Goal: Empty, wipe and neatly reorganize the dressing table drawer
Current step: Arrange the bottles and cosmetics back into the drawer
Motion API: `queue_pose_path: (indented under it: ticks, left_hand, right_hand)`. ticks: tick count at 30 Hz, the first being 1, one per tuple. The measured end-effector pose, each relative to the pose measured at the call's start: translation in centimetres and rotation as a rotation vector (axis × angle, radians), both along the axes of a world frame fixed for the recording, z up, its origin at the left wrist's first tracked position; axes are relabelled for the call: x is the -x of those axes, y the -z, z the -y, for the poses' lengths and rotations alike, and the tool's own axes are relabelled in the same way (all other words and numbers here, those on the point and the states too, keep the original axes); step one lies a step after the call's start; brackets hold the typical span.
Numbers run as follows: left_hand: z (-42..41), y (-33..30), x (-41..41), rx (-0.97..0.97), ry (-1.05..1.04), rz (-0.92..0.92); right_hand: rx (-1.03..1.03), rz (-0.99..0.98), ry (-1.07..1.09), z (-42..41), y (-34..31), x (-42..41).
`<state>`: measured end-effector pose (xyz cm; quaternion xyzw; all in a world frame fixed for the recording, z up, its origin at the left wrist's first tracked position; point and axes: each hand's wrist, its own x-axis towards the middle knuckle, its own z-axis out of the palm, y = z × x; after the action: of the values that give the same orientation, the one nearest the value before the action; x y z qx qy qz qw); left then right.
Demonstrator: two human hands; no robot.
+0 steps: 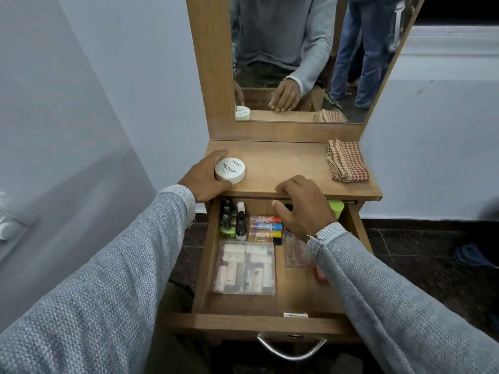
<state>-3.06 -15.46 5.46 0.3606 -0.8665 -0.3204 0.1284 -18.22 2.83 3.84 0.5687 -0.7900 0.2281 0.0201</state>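
Drawer (pixel 270 303) of the dressing table stood pulled fully out, most of its contents not yet removed. Judging by looks, everything in it was small and light. The nail polish bottles (pixel 229 220) clustered at the back left were glass, hard and probably slippery, best pinched by their caps or round the body, one or two at a time. The three coloured tubes (pixel 266 226) lay side by side just right of them and would likely roll once set down. The clear plastic case (pixel 244 267) of small tubes was stiff and flat; lifting it by its long edges would keep it level. A crinkly clear packet (pixel 294 252) lay beside it, partly under the right sleeve.

The left hand (pixel 204 175) curled round a white nail polish remover tub (pixel 230 170), resting on the counter (pixel 286 168) at its left front corner. The right hand (pixel 305 209) hovered over the drawer's back, fingers loosely bent and holding nothing that I could see.

The counter was smooth wood laminate, narrow, with a folded checked cloth (pixel 347 161) at its right. A mirror (pixel 297 58) rose behind; pale walls closed in on both sides, and the floor was dark.
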Motion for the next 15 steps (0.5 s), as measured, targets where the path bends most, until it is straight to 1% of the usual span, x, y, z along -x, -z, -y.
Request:
queue_pose_path:
  ticks: [7, 10, 12, 15]
  left_hand:
    - [-0.4, 0.2, 0.1, -0.057, -0.052, -0.109]
    - [-2.0, 0.3, -0.1, -0.042, -0.070, -0.175]
    - [-3.7, 0.5, -0.2, -0.045, -0.070, -0.241]
    - [-6.5, 1.2, -0.2, -0.056, -0.041, -0.327]
  right_hand:
    - [0.003, 0.015, 0.022, 0.1, -0.4, -0.1]
    - [-0.009, 0.023, 0.016, -0.1, -0.5, -0.3]
    - [-0.023, 0.048, -0.010, -0.3, -0.6, -0.4]
    - [-0.020, 0.157, -0.131, -0.8, -0.7, -0.8]
